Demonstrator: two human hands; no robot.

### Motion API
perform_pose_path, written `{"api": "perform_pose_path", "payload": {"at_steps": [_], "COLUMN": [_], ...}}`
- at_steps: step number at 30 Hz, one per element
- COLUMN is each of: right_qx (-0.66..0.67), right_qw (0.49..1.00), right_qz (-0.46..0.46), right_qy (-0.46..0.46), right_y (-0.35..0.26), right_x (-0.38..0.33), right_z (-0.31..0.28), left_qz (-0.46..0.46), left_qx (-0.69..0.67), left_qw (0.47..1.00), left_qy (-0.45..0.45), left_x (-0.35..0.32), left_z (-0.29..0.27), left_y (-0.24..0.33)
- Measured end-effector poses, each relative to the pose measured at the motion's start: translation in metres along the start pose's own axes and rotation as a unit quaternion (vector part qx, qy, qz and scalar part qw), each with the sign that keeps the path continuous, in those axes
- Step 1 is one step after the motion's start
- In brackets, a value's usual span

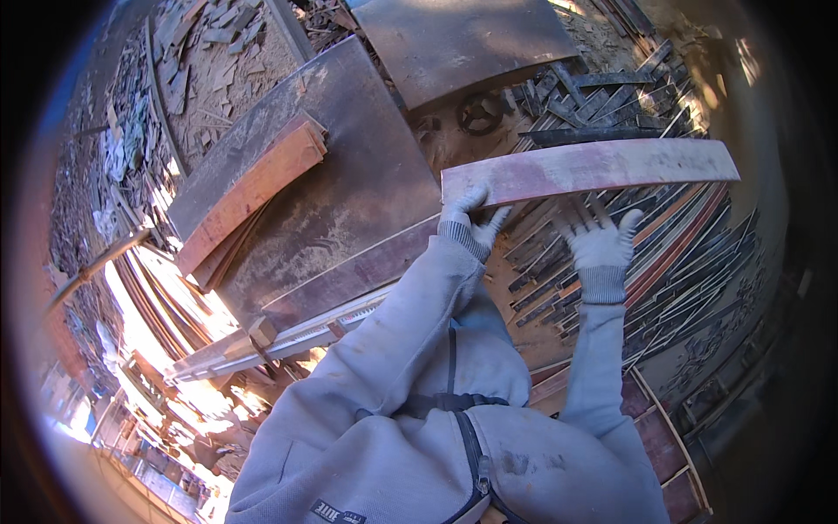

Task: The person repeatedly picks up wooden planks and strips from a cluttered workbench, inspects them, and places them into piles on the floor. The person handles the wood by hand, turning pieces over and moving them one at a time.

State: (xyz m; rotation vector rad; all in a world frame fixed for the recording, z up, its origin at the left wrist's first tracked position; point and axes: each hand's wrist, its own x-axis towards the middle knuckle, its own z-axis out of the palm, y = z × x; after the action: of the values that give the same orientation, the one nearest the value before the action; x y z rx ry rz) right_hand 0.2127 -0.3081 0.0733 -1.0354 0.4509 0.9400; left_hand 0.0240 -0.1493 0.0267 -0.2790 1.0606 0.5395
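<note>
Up near the middle of the view, both gloved hands meet a long, flat, pinkish-grey wooden plank that lies crosswise, its left end over the edge of a wide dark metal-topped bench and its right end reaching out over a heap of thin dark wooden strips. The left hand, in a pale grey knit glove, has its grip closed on the plank's left end, thumb on the near edge and fingers curled over the face. The right hand, gloved the same, sits just under the plank's near edge with fingers spread wide; whether its fingertips press the wood or only rest by it cannot be told. Both forearms wear grey sweatshirt sleeves.

On the bench, well left of the hands, lies a stack of reddish-brown boards, set at a slant. A second dark metal sheet lies beyond the bench, with a small black ring-shaped part on the sawdust between them. Offcuts and scrap litter the ground at far left.
</note>
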Motion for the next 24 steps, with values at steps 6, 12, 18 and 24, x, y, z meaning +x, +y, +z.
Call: {"api": "perform_pose_path", "payload": {"at_steps": [6, 12, 18, 24], "right_qx": [0.074, -0.012, -0.263, -0.422], "right_qw": [0.934, 0.909, 0.877, 0.787], "right_qz": [-0.029, 0.269, 0.170, -0.236], "right_qy": [-0.349, -0.317, -0.365, -0.382], "right_y": [-0.063, -0.085, -0.109, -0.049], "right_x": [-0.006, -0.060, -0.067, -0.046], "right_z": [-0.005, 0.029, 0.067, 0.092], "left_qz": [-0.025, -0.040, -0.067, -0.081], "left_qx": [0.057, -0.004, -0.109, -0.105], "left_qw": [0.994, 0.995, 0.982, 0.987], "left_qy": [-0.091, -0.087, -0.141, -0.086], "left_x": [0.003, 0.029, 0.045, 0.030], "left_z": [-0.014, -0.039, -0.048, -0.035], "left_y": [0.031, 0.015, 0.003, -0.003]}}
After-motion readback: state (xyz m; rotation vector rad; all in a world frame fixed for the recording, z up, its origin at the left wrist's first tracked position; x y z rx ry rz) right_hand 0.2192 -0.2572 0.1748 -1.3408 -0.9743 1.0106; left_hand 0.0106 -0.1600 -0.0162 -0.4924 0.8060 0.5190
